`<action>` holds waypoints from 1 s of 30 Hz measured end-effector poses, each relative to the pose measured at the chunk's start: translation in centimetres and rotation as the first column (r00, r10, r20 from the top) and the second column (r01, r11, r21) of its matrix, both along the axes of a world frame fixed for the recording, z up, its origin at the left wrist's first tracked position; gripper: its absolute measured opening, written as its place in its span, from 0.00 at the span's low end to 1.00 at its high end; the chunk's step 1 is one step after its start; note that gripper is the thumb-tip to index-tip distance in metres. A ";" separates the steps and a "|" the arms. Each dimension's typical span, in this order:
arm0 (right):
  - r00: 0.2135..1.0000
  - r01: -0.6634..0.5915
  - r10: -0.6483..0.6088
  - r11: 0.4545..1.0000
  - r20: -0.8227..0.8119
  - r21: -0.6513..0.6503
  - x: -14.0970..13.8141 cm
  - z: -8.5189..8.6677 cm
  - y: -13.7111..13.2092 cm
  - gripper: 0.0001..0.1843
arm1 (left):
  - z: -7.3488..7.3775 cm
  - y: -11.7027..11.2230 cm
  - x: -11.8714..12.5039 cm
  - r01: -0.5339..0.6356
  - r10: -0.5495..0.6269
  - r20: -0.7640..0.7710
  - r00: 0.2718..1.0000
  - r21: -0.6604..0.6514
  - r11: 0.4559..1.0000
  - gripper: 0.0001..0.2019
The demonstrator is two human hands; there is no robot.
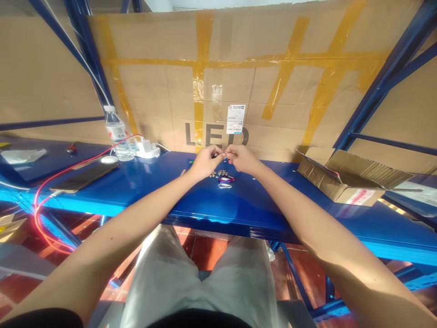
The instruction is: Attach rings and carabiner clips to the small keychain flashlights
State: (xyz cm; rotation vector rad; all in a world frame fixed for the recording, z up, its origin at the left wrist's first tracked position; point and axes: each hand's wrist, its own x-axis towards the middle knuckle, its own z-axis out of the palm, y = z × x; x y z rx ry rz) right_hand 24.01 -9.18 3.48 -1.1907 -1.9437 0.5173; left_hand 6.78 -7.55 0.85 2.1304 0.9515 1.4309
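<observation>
Both hands meet over the blue tabletop, fingertips nearly touching. My left hand (206, 163) is closed in a pinch; what it grips, a small dark piece, is mostly covered by the fingers. Thumb and fingers of my right hand (241, 158) press together around a small shiny bit, too tiny to name. Below them on the table lie several small metal pieces (222, 173). Just in front of these are a purple-pink carabiner (226, 180) and a silver carabiner (225, 186).
To the left stand a water bottle (119, 134) and a white power strip (147, 149). A phone (85, 176) lies there with a red cable (73, 169). At right sits an open cardboard box (348, 180). Large taped cardboard (164, 100) closes off the back.
</observation>
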 end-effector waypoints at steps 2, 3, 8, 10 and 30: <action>0.999 -0.014 0.011 0.997 -0.045 -0.076 0.0 0.0 -0.1 0.09 | 0.1 0.1 -0.1 0.015 -0.014 -0.020 1.000 0.016 1.000 0.05; 0.998 -0.024 0.017 0.995 -0.064 -0.100 0.0 0.0 -0.1 0.09 | 0.1 0.1 -0.2 0.027 -0.027 -0.034 0.999 0.022 0.999 0.05; 0.996 -0.030 0.019 0.992 -0.084 -0.125 0.0 -0.1 0.0 0.10 | 0.4 -0.1 -0.6 0.088 -0.082 -0.118 0.990 0.042 0.995 0.07; 0.997 -0.013 0.002 0.990 -0.075 -0.139 0.1 -0.1 0.1 0.09 | 0.5 -0.2 -0.6 0.067 -0.058 -0.142 0.988 0.064 0.996 0.07; 1.000 -0.021 0.021 0.989 0.005 -0.148 0.4 0.4 -0.5 0.08 | 0.3 0.0 -0.3 0.174 -0.168 0.047 0.985 -0.275 0.945 0.13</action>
